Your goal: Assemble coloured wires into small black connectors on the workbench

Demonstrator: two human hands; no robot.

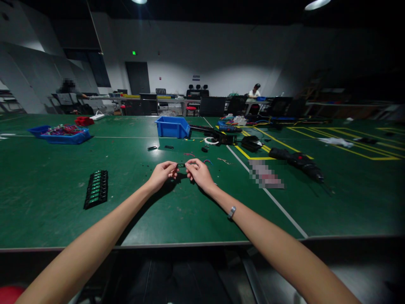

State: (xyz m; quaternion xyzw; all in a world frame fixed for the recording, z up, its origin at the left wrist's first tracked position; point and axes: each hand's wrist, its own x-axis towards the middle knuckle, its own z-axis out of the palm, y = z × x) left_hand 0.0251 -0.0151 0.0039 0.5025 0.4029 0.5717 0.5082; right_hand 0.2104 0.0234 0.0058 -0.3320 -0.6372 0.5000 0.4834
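Observation:
Both my arms reach out over a green table (47, 202). My left hand (162, 174) and my right hand (199, 173) meet at the middle, fingers pinched together on the two ends of a small dark part (181, 165) held just above the tabletop. Loose red and blue wire bits (207, 161) lie right behind my right hand. A black tray of small green parts (96, 188) lies to the left of my left hand.
A blue bin (172, 126) stands behind the hands, another blue tray (65, 134) with mixed pieces at far left. A black power drill (299, 161), tape roll (210, 141) and tools lie at right. Two people sit at far desks.

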